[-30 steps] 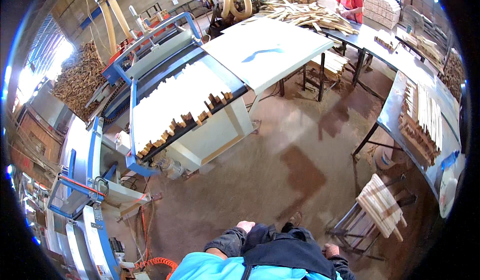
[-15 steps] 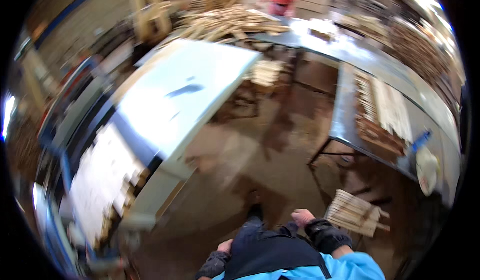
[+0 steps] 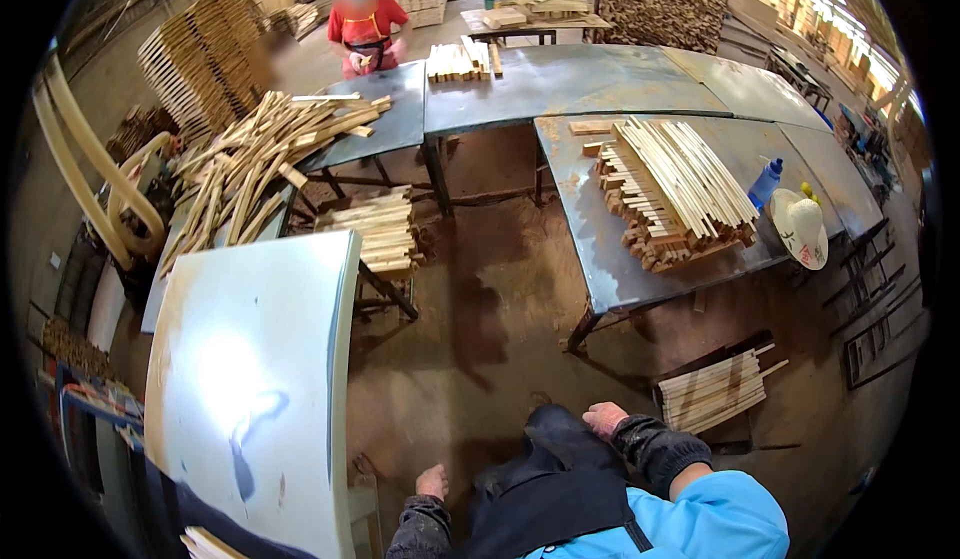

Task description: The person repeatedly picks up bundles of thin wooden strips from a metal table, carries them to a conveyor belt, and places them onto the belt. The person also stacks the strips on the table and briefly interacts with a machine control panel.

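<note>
My left hand (image 3: 432,481) hangs low beside my dark apron, fingers loosely curled, holding nothing. My right hand (image 3: 606,418) rests against the apron at my hip, also holding nothing. Nearest to my right hand is a small stack of thin wooden slats (image 3: 716,388) on a low rack. A large white tabletop (image 3: 250,389) lies to my left. Ahead on a grey metal table (image 3: 600,249) sits a tall pile of wooden strips (image 3: 672,191).
Another person in a red top (image 3: 362,21) works at the far grey table. Loose sticks (image 3: 255,159) are heaped at left, and stacked boards (image 3: 378,227) sit on a stand. A straw hat (image 3: 801,227) and blue bottle (image 3: 766,181) lie at right.
The view has swung to the right, from the blue machine and white table toward the grey tables. Both hands stay low by the apron.
</note>
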Demonstrator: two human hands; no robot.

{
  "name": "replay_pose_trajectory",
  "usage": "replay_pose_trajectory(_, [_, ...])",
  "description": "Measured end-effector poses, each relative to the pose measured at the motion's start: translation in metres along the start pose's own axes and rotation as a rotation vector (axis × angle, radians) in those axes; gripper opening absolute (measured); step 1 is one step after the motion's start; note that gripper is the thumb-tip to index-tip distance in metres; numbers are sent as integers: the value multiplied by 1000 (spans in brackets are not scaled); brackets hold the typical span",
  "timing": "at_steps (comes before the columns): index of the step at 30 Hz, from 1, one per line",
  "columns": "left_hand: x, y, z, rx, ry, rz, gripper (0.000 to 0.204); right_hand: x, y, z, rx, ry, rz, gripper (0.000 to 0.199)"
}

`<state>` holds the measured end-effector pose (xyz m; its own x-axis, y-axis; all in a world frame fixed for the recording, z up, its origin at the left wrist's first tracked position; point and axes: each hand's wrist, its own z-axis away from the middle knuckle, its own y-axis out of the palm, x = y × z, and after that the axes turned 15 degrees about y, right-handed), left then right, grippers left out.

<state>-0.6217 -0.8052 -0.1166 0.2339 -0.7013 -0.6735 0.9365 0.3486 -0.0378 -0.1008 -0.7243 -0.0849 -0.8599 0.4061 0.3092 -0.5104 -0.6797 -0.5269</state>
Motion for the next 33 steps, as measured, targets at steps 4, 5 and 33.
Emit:
replay_pose_trajectory(4, [-94,61,-70,14,117,-102,18,34,-42,-55,-134,-189,387,21])
replay_pose_trajectory(5, [-110,73,-89,35,96,-162,18,43,-53,-74,-176,-219,434,19])
replay_pose_trajectory(33, [-430,322,-487,755,637,-1200,28,215,-450,-437,113,376,-923,31])
